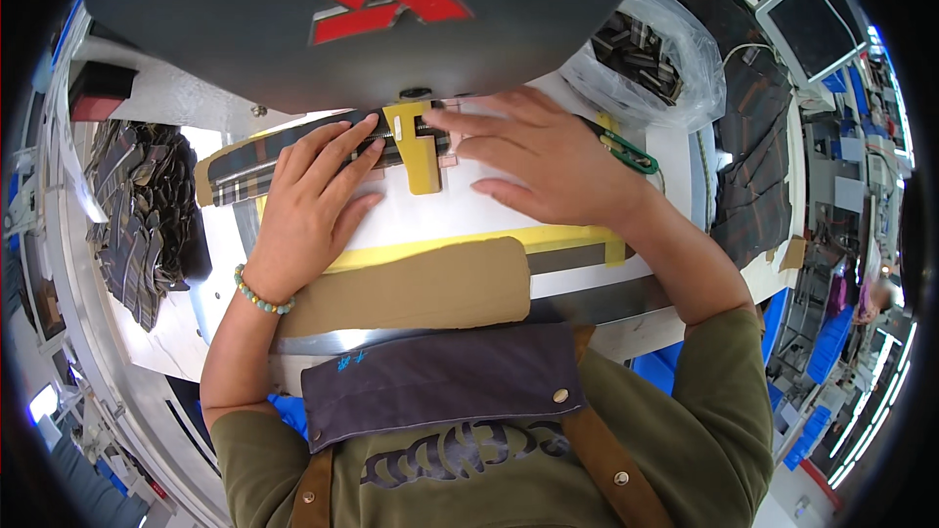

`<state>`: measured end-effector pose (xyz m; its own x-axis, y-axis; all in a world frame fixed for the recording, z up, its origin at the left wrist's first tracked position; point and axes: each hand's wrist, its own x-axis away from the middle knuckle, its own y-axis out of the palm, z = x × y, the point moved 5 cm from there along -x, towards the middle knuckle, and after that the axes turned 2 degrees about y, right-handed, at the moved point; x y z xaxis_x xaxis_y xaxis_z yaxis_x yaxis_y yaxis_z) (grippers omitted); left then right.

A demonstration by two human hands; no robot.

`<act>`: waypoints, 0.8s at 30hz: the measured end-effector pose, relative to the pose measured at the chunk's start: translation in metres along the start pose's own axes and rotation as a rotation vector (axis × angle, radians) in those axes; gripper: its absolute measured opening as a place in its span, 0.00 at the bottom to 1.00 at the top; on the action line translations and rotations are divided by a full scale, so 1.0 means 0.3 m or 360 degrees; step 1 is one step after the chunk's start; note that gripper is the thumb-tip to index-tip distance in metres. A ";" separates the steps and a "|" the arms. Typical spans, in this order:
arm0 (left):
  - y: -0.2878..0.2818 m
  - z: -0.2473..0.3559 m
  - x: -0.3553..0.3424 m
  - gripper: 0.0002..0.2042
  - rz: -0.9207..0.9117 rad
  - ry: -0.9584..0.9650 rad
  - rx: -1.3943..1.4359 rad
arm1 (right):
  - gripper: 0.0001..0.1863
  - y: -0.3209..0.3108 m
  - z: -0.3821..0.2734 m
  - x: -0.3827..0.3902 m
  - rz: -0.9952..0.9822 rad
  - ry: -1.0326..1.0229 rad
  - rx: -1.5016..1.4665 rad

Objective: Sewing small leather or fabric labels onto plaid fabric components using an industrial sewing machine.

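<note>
My left hand (pixel 311 203) lies flat on a dark plaid fabric strip (pixel 245 166), fingers stretched toward a yellow guide piece (pixel 419 152) under the dark machine head (pixel 293 10). My right hand (pixel 543 161) rests palm down on the white table (pixel 430 215) just right of the guide, fingertips touching the strip beside it. A beaded bracelet (pixel 262 295) sits on my left wrist. Neither hand grips anything; both press down with fingers apart.
A stack of dark plaid pieces (pixel 142 215) lies at the left. A clear plastic bag of dark parts (pixel 650 54) stands at the right rear. Green-handled scissors (pixel 626 152) lie by my right wrist. A brown pad (pixel 421 288) covers the table's near edge.
</note>
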<state>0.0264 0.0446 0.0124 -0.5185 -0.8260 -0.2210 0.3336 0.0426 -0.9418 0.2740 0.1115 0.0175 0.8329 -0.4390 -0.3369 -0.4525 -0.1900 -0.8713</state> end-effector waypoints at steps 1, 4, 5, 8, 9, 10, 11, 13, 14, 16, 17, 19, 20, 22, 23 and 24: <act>0.003 0.001 -0.004 0.29 -0.0018 -0.0017 0.0004 | 0.20 0.036 0.004 0.011 -0.0081 0.0009 -0.0008; 0.000 0.000 0.004 0.29 -0.0027 -0.0008 0.0002 | 0.25 0.061 0.009 0.004 -0.0198 0.0069 -0.0047; 0.004 -0.001 0.004 0.28 -0.0028 -0.0012 -0.0015 | 0.25 0.063 0.009 0.005 -0.0177 0.0049 -0.0090; -0.003 0.006 0.009 0.28 -0.0040 -0.0048 -0.0010 | 0.28 0.065 0.008 0.002 -0.0116 0.0022 -0.0122; -0.004 0.007 0.011 0.28 -0.0039 -0.0036 -0.0009 | 0.29 0.066 0.006 -0.002 -0.0120 0.0026 -0.0144; -0.002 0.008 0.007 0.28 -0.0026 -0.0022 -0.0009 | 0.30 0.066 0.005 -0.004 -0.0125 0.0029 -0.0167; -0.001 0.007 0.004 0.29 0.0007 -0.0020 -0.0006 | 0.31 0.065 0.010 -0.002 -0.0111 0.0005 -0.0164; -0.009 0.018 0.000 0.30 0.0042 -0.0015 0.0000 | 0.30 0.061 0.008 0.000 -0.0113 0.0022 -0.0143; -0.010 0.024 -0.005 0.31 0.0008 -0.0028 -0.0014 | 0.30 0.061 0.009 0.000 -0.0116 0.0036 -0.0136; -0.014 0.028 -0.006 0.32 -0.0024 -0.0041 -0.0033 | 0.29 0.072 0.011 0.002 -0.0075 0.0029 -0.0125; -0.012 0.024 -0.001 0.32 -0.0035 -0.0027 -0.0055 | 0.29 0.076 0.015 0.004 -0.0036 0.0024 -0.0122; -0.005 0.020 0.006 0.33 -0.0047 -0.0021 -0.0090 | 0.27 0.086 0.024 -0.005 -0.0026 -0.0020 -0.0101; 0.004 0.020 0.003 0.34 -0.0048 -0.0024 -0.0079 | 0.26 0.095 0.024 -0.008 -0.0019 -0.0058 -0.0083; 0.002 0.023 0.008 0.34 -0.0045 -0.0026 -0.0077 | 0.25 0.082 0.012 -0.001 0.0016 0.0016 -0.0084; -0.004 0.025 0.010 0.33 -0.0033 -0.0016 -0.0085 | 0.24 0.072 0.014 0.002 0.0042 0.0112 -0.0065; -0.003 0.032 0.007 0.32 -0.0018 0.0000 -0.0081 | 0.24 0.065 0.010 0.005 0.0043 0.0090 -0.0082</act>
<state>0.0325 0.0375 0.0153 -0.5221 -0.8265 -0.2106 0.2873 0.0620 -0.9558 0.2675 0.1097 -0.0012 0.8015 -0.4931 -0.3383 -0.4917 -0.2216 -0.8421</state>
